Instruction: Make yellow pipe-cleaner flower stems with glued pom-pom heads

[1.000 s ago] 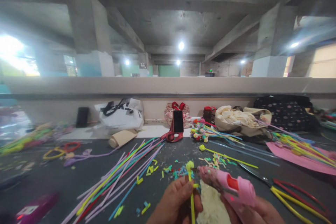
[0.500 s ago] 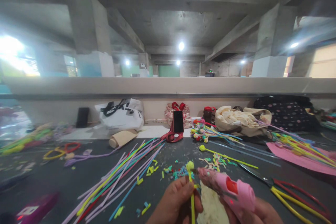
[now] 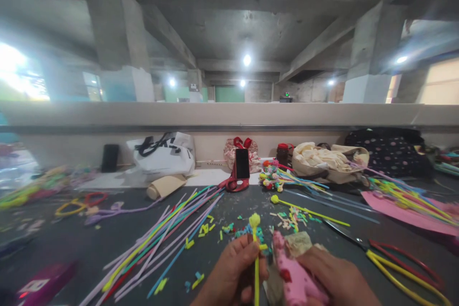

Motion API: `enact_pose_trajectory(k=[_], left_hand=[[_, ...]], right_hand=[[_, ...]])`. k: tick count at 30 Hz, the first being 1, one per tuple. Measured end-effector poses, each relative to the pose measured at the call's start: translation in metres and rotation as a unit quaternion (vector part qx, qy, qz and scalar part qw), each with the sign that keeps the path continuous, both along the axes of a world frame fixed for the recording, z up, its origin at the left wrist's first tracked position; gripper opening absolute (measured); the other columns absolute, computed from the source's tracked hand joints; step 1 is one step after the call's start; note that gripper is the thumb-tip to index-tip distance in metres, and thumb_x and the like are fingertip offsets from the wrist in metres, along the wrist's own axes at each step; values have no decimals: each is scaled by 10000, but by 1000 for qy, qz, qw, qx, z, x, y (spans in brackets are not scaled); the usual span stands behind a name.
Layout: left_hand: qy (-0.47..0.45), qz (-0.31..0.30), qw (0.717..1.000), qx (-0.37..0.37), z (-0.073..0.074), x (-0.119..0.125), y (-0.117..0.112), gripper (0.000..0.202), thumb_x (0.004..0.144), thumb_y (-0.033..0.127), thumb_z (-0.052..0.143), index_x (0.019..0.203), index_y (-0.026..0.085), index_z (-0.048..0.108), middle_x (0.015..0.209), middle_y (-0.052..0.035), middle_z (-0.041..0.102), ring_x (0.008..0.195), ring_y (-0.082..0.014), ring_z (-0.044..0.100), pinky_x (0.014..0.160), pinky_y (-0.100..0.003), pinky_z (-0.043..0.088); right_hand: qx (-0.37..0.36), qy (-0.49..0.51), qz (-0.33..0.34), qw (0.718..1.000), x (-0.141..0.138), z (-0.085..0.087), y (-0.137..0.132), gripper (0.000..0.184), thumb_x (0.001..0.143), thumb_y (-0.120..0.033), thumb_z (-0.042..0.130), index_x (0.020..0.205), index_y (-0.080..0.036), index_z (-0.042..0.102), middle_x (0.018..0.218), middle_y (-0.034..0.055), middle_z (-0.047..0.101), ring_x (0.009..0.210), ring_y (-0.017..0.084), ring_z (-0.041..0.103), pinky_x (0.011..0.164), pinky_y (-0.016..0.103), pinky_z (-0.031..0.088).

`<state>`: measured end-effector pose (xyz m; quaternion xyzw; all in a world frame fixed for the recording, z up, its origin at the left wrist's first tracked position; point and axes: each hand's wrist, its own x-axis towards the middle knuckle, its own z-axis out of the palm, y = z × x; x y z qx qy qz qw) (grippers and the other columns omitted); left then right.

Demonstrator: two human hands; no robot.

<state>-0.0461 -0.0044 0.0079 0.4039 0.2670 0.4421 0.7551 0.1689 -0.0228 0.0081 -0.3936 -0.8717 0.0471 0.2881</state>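
Note:
Between the thumb and fingers of my left hand (image 3: 236,265) is a yellow pipe cleaner (image 3: 256,272), held upright. It carries a round yellow bud at its top, and a short yellow bit sticks out to the right below the bud. My right hand (image 3: 328,267) is closed on a pink hot glue gun (image 3: 294,272), whose nozzle points up and away from me, apart from the yellow stem. A pale, stained pad (image 3: 299,243) lies beside the gun, partly covered by it and the hand. Another yellow stem with a bud (image 3: 311,210) lies on the table beyond.
Long coloured pipe cleaners (image 3: 161,244) lie to the left, cut scraps (image 3: 247,229) in the middle. Scissors (image 3: 390,263) with red and yellow handles lie at right. A phone (image 3: 242,163) stands at the back near finished buds (image 3: 270,176). A purple device (image 3: 46,279) sits front left.
The glue gun has moved away from the yellow bud, down and towards me, and its nozzle has turned upward. My left hand with the stem has shifted slightly left.

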Motion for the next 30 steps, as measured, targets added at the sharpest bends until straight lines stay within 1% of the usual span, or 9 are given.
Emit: enact_pose_trajectory(k=[3, 6, 9, 11, 13, 18, 24, 27, 30], left_hand=[[-6, -20, 1000, -4, 4, 3, -3, 303, 636, 416, 658, 674, 151, 518, 458, 23, 561, 256, -11, 317, 277, -132, 198], [-8, -59, 998, -4, 3, 8, -5, 335, 619, 446, 659, 624, 140, 523, 431, 25, 541, 248, -8, 299, 277, -140, 190], [26, -110, 993, -20, 1, 13, -9, 359, 629, 470, 642, 617, 124, 545, 429, 27, 529, 251, -6, 293, 275, -142, 158], [42, -132, 990, -28, 0, 16, -12, 351, 637, 462, 639, 634, 121, 556, 436, 26, 535, 262, -8, 305, 284, -141, 161], [50, -144, 988, -31, 0, 21, -15, 331, 649, 448, 635, 647, 126, 556, 454, 24, 547, 269, -8, 311, 291, -141, 169], [53, -105, 992, -36, 2, 28, -22, 322, 622, 434, 660, 624, 142, 522, 425, 40, 534, 254, 1, 287, 284, -130, 159], [38, -59, 997, -45, 2, 25, -20, 311, 646, 433, 628, 649, 150, 500, 438, 22, 573, 235, 0, 299, 279, -127, 168], [51, -41, 997, -45, 0, 23, -18, 299, 651, 423, 620, 657, 148, 503, 441, 17, 580, 238, 0, 298, 278, -126, 156], [74, -41, 995, -47, -3, 22, -15, 322, 639, 451, 608, 653, 140, 524, 394, 24, 552, 241, -4, 285, 277, -125, 148]], right_hand=[[36, -140, -26, 989, -1, -23, 12, 181, 678, -314, 653, 834, -227, 622, 763, 53, 653, 665, 225, 613, 565, 270, 467], [13, -160, -20, 987, -5, -20, 8, 163, 641, -291, 674, 779, -218, 624, 785, 52, 643, 691, 228, 601, 604, 292, 462], [-24, -62, 6, 998, -10, 7, -5, 141, 754, -221, 561, 881, -188, 613, 834, 76, 640, 757, 201, 589, 658, 269, 449], [-64, 32, 23, 997, -15, 22, -12, 115, 809, -221, 499, 840, -171, 599, 746, 53, 623, 682, 156, 573, 611, 228, 438], [-86, 90, 27, 992, -19, 27, -16, 104, 814, -224, 504, 806, -172, 594, 703, 30, 605, 631, 133, 549, 568, 210, 420], [-87, 115, 42, 989, -24, 20, -15, 115, 798, -185, 502, 754, -149, 602, 672, 29, 607, 616, 131, 538, 574, 222, 399], [-196, 219, -40, 955, -24, 21, -11, 142, 781, -211, 520, 671, -151, 586, 588, -22, 543, 551, 105, 499, 520, 188, 383], [-220, 244, -31, 944, -24, 20, -9, 153, 781, -231, 507, 686, -145, 590, 583, -22, 530, 539, 105, 490, 509, 192, 382], [-206, 239, -19, 949, -22, 19, -8, 137, 770, -212, 511, 699, -141, 604, 599, -11, 540, 547, 111, 494, 513, 200, 381]])
